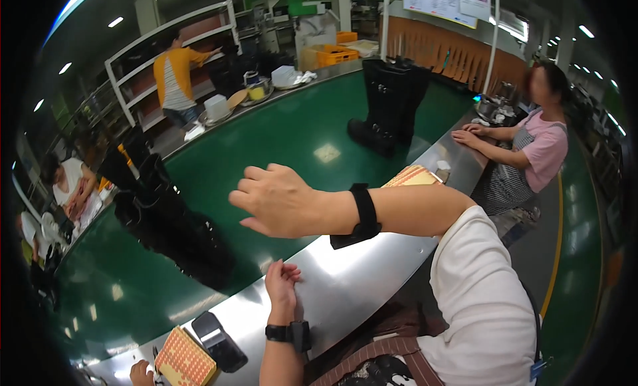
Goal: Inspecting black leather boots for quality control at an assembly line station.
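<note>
My right hand [276, 201] reaches out over the green belt [286, 130], back up, fingers loosely bent and slightly apart. Nothing shows in it, though its palm is hidden. By the metal edge [345, 273] my left hand [282, 286] is raised with half-curled fingers, empty. Both wrists wear black bands. Left of my right hand, a pair of tall black boots [176, 220] with buckles leans on the belt, apart from both hands. Farther off stands another pair of tall black boots [389, 100].
A phone [219, 341] and a patterned notebook [185, 358] lie near left, beside another person's hand [141, 373]. A second patterned pad [413, 176] sits behind my right arm. A co-worker in pink [545, 146] leans at the right edge; another in yellow [174, 77] stands across the belt.
</note>
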